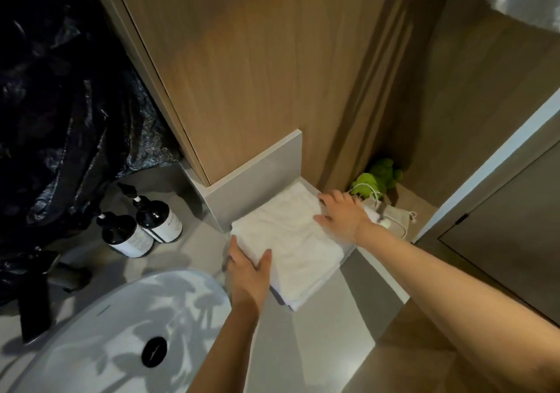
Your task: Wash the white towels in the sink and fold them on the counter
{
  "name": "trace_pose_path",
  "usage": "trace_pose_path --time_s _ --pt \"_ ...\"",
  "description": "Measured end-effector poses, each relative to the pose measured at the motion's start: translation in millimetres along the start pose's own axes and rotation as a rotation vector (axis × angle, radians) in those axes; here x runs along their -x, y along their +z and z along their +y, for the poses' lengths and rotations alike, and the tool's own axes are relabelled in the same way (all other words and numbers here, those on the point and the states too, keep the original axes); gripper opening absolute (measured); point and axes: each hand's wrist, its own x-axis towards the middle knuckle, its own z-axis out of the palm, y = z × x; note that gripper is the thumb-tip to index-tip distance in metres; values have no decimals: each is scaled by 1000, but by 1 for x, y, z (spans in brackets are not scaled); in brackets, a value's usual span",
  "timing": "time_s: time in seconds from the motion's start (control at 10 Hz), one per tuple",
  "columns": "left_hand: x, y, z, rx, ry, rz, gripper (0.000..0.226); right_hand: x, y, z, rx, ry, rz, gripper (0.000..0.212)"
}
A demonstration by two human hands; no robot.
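The white sink (91, 332), cut off at the frame's lower left, anchors the scene. Right of it on the grey counter (348, 317), folded white towels (288, 241) run lengthwise away toward the wooden wall. The left hand (248, 271) grips their near-left corner; the right hand (342, 213) presses flat on the far-right edge. Behind the sink, two dark pump bottles (142, 226) carry labels too blurred to read.

Bottle labels (169, 226) too blurred
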Motion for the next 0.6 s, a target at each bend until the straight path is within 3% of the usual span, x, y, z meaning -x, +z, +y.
trace_pose_path --time_s 0.1,0.2,0.3,0.4,0.5,0.6 --pt "16 3 21 -231 321 195 60 12 9 -6 4 -308 357 51" --pt "17 28 29 -419 397 123 60 18 31 -8 -23 -423 151 60" --pt "7 49 22 -541 323 26 69 13 47 2 -23 -366 69 61" --pt "5 54 19 -573 274 -61 70 10 47 3 26 -354 54 63" --pt "5 36 26 -588 286 -177 94 16 40 -6 37 -314 21 66" --pt "11 -1 33 -620 298 -311 78 26 34 -23 132 -272 24 57"
